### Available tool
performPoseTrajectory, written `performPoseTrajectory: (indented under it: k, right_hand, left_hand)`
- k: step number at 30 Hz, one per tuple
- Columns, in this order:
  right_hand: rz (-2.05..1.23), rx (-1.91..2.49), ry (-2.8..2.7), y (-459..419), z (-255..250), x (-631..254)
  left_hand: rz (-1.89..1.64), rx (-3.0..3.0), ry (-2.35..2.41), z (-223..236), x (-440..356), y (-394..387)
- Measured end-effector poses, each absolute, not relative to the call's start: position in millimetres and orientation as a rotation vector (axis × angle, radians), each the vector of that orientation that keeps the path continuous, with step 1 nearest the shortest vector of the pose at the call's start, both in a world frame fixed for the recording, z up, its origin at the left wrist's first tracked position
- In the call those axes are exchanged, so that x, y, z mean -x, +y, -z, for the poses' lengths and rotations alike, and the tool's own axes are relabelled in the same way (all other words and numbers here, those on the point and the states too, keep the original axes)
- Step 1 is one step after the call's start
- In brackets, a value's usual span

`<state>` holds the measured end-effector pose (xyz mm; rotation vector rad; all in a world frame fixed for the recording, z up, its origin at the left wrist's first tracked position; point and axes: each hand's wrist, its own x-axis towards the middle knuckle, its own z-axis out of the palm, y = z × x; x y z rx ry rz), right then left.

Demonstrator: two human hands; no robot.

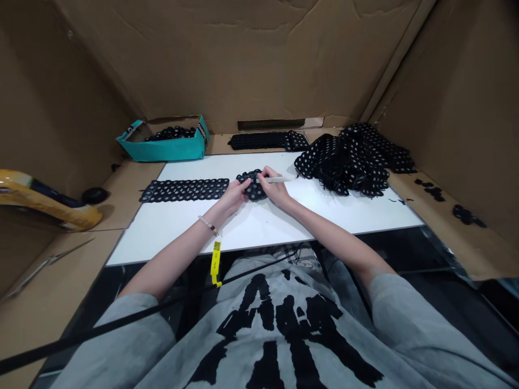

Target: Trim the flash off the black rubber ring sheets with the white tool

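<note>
My left hand (234, 196) is closed on the left edge of a small black piece with pale round dots (255, 190), just above the white board. My right hand (274, 187) grips a slim, pale pen-like tool (279, 179), its tip end hidden by the fingers at the dotted piece. Left of my left hand, a flat black dotted strip (184, 190) lies along the board. To the right of my right hand is a heap of black dotted strips (348, 159), loosely bunched.
A teal box (170, 150) holding black pieces stands at the back left. Behind the board lies another black strip (259, 141). Scissors (51, 260) and a yellow bottle-like object (48, 199) are at left. Small black round scraps (466, 215) lie at right. Cardboard walls (259, 65) enclose the workspace.
</note>
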<state>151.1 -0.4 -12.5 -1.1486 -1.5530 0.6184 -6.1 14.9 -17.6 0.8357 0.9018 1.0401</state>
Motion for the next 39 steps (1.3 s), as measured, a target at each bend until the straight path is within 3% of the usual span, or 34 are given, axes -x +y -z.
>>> performPoseTrajectory:
  k: [15,24,39]
  right_hand:
    - [-0.775,0.985,-1.569,11,0,-167]
    - [-1.048,1.035,-1.341,18,-2,-170]
    - [-0.885,1.072,-1.291,14,6,-160]
  left_hand:
    - [-1.001,-0.613,0.855,10,10,23]
    - [-1.268,-0.766,0.842,12,6,17]
    - [-1.062,-0.547,0.884,2,2,12]
